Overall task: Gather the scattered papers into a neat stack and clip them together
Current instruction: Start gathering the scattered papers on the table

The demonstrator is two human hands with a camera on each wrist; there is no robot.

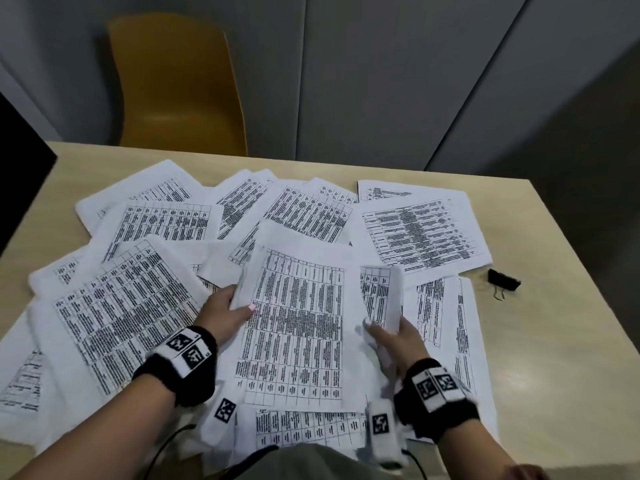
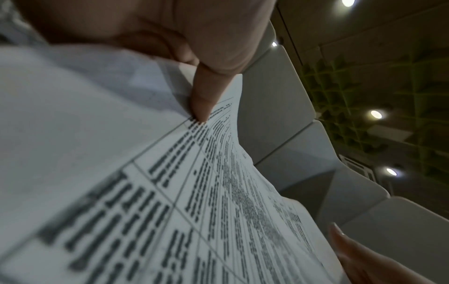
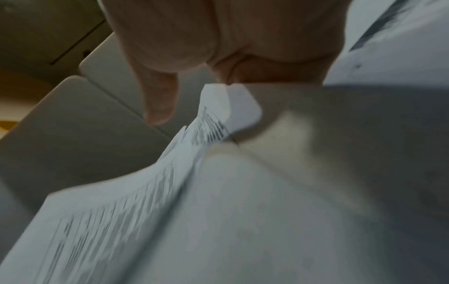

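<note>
Many white printed sheets (image 1: 162, 223) lie scattered and overlapping across a beige table (image 1: 554, 341). In the middle, a small bundle of papers (image 1: 298, 327) is lifted a little, bowed between both hands. My left hand (image 1: 230, 315) grips its left edge, thumb on top; the left wrist view shows that thumb (image 2: 204, 96) pressing the printed bundle of papers (image 2: 170, 192). My right hand (image 1: 391, 336) holds the right edge, where the sheets curl upward. In the right wrist view the bundle of papers (image 3: 218, 211) runs under the palm, thumb (image 3: 159, 100) apart above it. A black binder clip (image 1: 504, 280) lies on the bare table to the right.
A yellow chair (image 1: 176, 84) stands behind the table's far edge, in front of grey wall panels (image 1: 381, 64). A dark object (image 1: 20, 161) sits at the far left. Bare tabletop shows along the right side and far edge. Cables (image 1: 166, 445) run from my wrist cameras near the front edge.
</note>
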